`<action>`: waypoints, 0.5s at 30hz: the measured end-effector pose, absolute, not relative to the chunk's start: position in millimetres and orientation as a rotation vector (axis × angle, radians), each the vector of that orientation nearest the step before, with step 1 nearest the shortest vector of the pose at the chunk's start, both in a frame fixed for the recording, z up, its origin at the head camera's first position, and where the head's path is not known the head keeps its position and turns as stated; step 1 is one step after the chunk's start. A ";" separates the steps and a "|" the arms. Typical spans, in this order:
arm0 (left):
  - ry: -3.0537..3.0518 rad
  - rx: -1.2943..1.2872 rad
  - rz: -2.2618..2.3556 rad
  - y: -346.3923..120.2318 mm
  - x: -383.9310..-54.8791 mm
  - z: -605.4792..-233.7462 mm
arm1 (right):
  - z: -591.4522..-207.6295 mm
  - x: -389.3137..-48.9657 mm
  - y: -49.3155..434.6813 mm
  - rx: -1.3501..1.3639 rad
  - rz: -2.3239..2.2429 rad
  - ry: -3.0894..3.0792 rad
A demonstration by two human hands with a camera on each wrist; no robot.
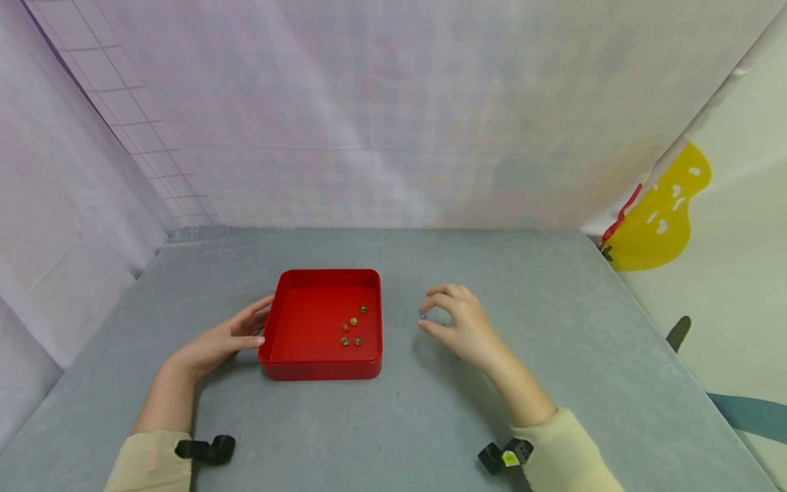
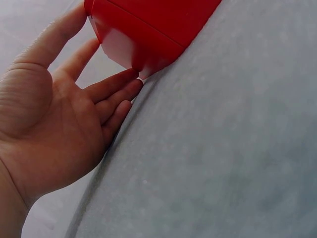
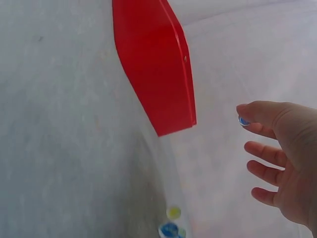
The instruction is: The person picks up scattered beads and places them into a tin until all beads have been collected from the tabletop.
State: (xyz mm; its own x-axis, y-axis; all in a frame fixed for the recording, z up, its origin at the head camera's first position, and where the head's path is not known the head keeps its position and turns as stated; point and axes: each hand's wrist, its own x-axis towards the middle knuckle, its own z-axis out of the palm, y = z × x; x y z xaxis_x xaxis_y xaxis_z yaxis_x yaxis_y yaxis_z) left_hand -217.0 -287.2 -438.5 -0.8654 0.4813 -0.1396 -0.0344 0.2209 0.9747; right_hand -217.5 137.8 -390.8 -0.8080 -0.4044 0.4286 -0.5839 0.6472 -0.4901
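A shallow red square tray (image 1: 301,321) rests on the grey table, with several small greenish-gold marbles (image 1: 353,321) in its right half. My left hand (image 1: 223,342) lies along the tray's left side; in the left wrist view, nearly straight fingers (image 2: 116,85) touch its outer wall. Off to the right of the tray, my right hand (image 1: 462,328) is raised above the table. Between its thumb and forefinger it pinches a small blue marble (image 3: 243,121), mostly covered by the fingertips. The other fingers of that hand are spread and loosely bent.
Pale curtains (image 1: 393,116) hang behind the grey table (image 1: 344,437) and at its sides. A yellow printed shape (image 1: 664,219) shows on the right-hand cloth. Blurred round blue and yellow spots (image 3: 169,229) appear low in the right wrist view; their kind is unclear.
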 end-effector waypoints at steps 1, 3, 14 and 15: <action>2.088 0.414 1.682 -287.2 -217.0 -438.5 | -390.1 -217.8 135.4 0.795 0.917 -2.588; 2.091 0.416 1.682 -287.3 -217.1 -438.8 | -388.6 -218.4 130.6 0.794 0.926 -2.590; 2.088 0.435 1.695 -288.1 -217.1 -440.1 | -383.9 -220.9 107.0 0.841 0.961 -2.540; 2.088 0.433 1.694 -288.0 -217.1 -440.0 | -384.0 -221.1 105.3 0.843 0.966 -2.543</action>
